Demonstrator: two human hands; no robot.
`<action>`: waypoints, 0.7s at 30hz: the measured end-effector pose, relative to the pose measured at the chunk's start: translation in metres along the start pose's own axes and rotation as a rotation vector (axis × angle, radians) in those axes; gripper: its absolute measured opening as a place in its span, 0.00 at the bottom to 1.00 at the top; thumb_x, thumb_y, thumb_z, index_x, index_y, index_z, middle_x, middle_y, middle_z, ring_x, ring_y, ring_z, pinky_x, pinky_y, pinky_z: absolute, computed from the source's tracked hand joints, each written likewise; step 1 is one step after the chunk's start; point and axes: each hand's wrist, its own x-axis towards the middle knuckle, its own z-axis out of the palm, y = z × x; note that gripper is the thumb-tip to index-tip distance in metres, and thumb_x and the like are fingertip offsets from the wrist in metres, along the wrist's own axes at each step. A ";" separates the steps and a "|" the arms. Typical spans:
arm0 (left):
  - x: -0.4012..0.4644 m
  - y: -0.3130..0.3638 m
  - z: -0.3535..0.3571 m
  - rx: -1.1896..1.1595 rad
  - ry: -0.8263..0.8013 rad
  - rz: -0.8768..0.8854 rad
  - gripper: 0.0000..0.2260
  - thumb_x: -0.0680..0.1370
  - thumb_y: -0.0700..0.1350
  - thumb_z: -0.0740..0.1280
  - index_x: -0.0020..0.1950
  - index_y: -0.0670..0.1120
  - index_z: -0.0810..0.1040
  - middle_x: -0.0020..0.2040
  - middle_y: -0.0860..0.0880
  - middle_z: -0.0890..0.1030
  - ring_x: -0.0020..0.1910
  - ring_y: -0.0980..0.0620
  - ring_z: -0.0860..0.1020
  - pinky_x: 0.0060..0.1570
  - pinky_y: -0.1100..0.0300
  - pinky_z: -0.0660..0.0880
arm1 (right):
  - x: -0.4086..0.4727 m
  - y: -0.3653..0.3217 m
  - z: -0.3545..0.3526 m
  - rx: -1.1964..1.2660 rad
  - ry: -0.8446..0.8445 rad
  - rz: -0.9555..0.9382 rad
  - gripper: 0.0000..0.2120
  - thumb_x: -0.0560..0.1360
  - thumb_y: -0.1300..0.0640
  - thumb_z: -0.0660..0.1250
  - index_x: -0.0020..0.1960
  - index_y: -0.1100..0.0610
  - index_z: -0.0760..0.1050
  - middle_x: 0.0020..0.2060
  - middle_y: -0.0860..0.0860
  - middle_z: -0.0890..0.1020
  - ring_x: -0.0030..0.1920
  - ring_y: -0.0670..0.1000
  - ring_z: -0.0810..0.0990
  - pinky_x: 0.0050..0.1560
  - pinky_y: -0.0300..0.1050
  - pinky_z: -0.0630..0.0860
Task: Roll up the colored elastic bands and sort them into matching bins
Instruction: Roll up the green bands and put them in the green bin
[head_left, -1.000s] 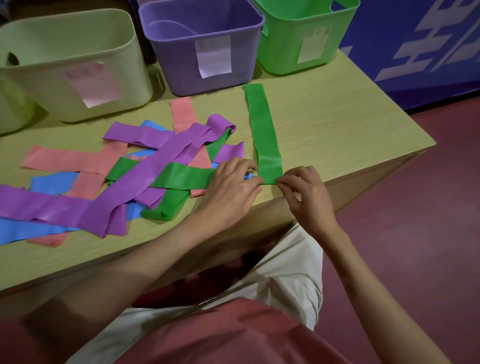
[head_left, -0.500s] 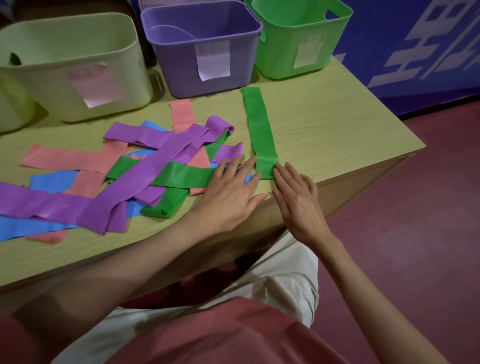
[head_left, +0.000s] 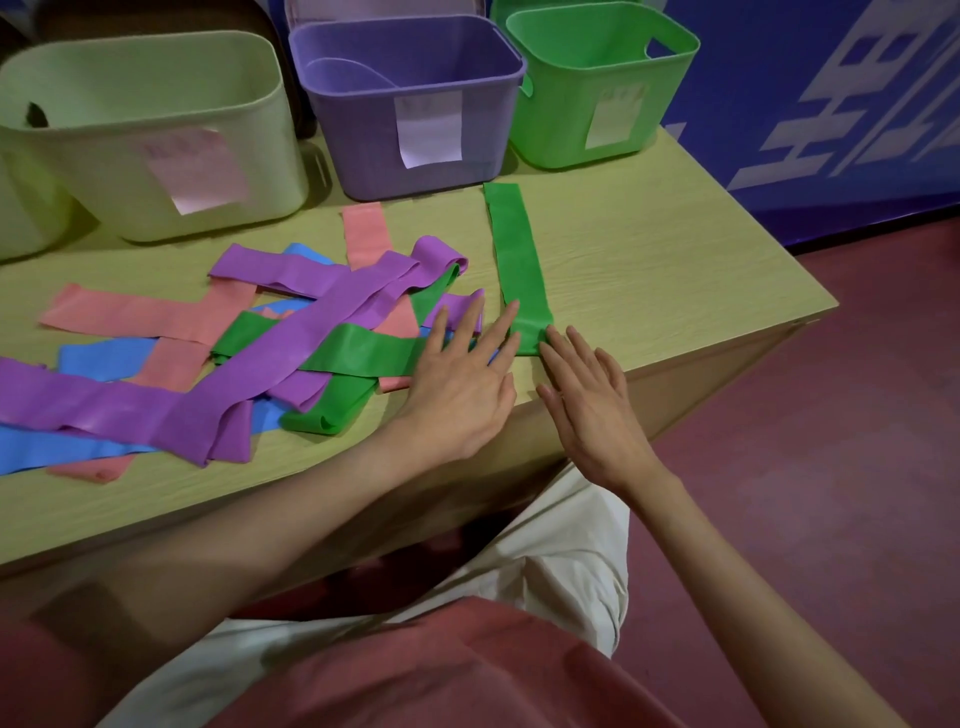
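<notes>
Versus a second ago we note both hands uncurled: left hand and right hand fingers straight, spread, pressing the green band rolled near end flat on the tabletop.

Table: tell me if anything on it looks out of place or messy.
The pile of bands left of the hands lies crisscrossed and tangled, colors mixed. Only the straight green band is laid out neatly. Nothing looks damaged or spilled.
</notes>
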 end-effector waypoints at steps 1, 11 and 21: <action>0.002 0.000 0.000 -0.009 0.002 -0.011 0.25 0.81 0.54 0.43 0.78 0.48 0.53 0.79 0.48 0.43 0.77 0.42 0.41 0.73 0.40 0.46 | 0.001 0.000 -0.001 -0.001 0.002 -0.001 0.27 0.82 0.46 0.43 0.76 0.58 0.61 0.77 0.51 0.59 0.78 0.50 0.50 0.75 0.51 0.48; 0.005 0.002 -0.012 -0.160 0.153 0.002 0.25 0.77 0.51 0.45 0.56 0.43 0.79 0.60 0.45 0.77 0.59 0.45 0.70 0.59 0.49 0.67 | 0.012 0.009 -0.005 0.048 -0.011 -0.020 0.28 0.82 0.45 0.42 0.76 0.56 0.60 0.76 0.49 0.60 0.78 0.51 0.50 0.74 0.50 0.49; 0.019 -0.009 -0.004 -0.161 0.128 0.032 0.22 0.78 0.50 0.48 0.60 0.42 0.75 0.60 0.44 0.72 0.60 0.46 0.67 0.59 0.50 0.66 | 0.023 0.005 -0.005 0.063 -0.024 0.024 0.30 0.80 0.43 0.38 0.78 0.55 0.53 0.78 0.49 0.54 0.78 0.51 0.46 0.75 0.51 0.46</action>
